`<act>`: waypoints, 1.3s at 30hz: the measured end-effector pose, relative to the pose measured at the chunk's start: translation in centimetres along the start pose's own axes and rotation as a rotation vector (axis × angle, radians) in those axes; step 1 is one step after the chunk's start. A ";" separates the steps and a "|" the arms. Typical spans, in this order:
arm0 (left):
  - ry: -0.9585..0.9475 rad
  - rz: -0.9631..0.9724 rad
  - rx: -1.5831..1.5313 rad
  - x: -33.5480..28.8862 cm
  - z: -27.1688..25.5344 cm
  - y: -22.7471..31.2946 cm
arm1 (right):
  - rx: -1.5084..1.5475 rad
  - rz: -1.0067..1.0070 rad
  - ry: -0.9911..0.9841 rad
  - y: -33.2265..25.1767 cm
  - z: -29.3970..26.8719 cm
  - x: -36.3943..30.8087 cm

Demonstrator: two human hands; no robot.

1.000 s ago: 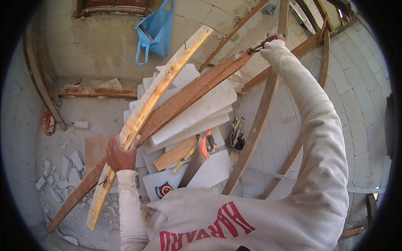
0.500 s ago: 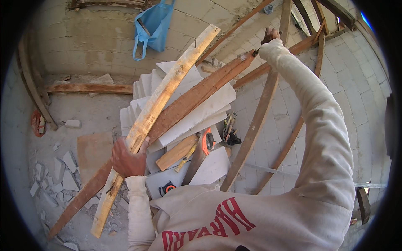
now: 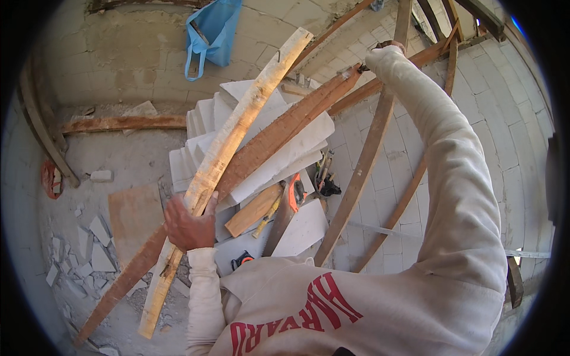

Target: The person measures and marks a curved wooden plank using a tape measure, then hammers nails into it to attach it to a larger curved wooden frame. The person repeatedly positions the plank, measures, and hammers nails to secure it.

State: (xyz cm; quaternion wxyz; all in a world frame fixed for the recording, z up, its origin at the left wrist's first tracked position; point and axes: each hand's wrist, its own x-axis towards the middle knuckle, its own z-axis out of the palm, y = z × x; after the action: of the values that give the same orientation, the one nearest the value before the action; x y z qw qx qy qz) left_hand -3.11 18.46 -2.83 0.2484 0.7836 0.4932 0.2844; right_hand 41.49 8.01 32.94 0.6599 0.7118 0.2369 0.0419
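My left hand (image 3: 189, 222) is wrapped round a pale, weathered wooden batten (image 3: 242, 121), its thumb over the top face. A bent nail (image 3: 279, 56) sticks up near the batten's far end. Beneath and across it lies a longer reddish-brown plank (image 3: 279, 139), close to the same hand. My right hand (image 3: 389, 45) is stretched out to the far right, closed, its fingers mostly hidden by the sleeve. A small dark metal piece (image 3: 363, 69) shows between that hand and the plank's far tip; I cannot make out its kind.
White blocks (image 3: 205, 121) are stacked under the timbers. On and beside them lie an orange-handled handsaw (image 3: 295, 193), a short wood piece (image 3: 255, 210), a yellow-handled tool (image 3: 267, 218) and a tape measure (image 3: 242, 260). Long boards (image 3: 368, 160) lean at right; a blue bag (image 3: 217, 35) hangs behind; rubble (image 3: 89, 252) covers the left floor.
My right hand has turned and dipped slightly, so fewer fingers show. The batten's near end and my left hand have shifted a little to the right, while the view has tilted slightly.
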 end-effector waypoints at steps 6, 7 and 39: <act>-0.021 0.050 -0.027 -0.3 -0.1 0.1 | 0.313 0.145 -0.041 0.4 5.8 4.0; -0.018 0.063 -0.032 -0.6 0.0 0.1 | 0.369 0.173 -0.075 0.9 6.9 4.6; 0.010 0.023 -0.013 -0.7 0.9 0.4 | 1.427 0.156 -0.970 9.5 10.1 4.9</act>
State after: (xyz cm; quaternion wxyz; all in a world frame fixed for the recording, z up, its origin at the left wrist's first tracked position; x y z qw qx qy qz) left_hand -2.47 17.58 -3.34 0.2477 0.7863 0.4834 0.2944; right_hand 52.27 0.49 39.50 0.0789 0.9094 -0.1505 -0.3797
